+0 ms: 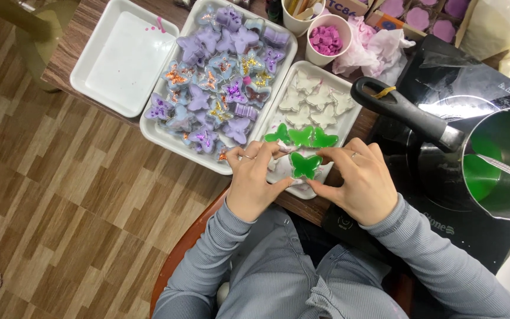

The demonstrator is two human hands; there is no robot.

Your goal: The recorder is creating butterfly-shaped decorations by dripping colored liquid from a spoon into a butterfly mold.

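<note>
Over the white tray [349,112], both hands [255,183] [361,180] pinch a glossy green butterfly mould [306,165].

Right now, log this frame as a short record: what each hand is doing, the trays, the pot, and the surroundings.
left hand: fingers pinch the left side of the green butterfly mould
right hand: fingers pinch the right side of the same mould
small tray: white and green butterfly moulds; the held mould is at its near end
middle tray: purple butterfly pieces, some with glitter
left tray: nothing in it
pot: metal, black handle, green liquid inside, on a black cooktop
cup: pink pieces
floor: wood pattern
</note>
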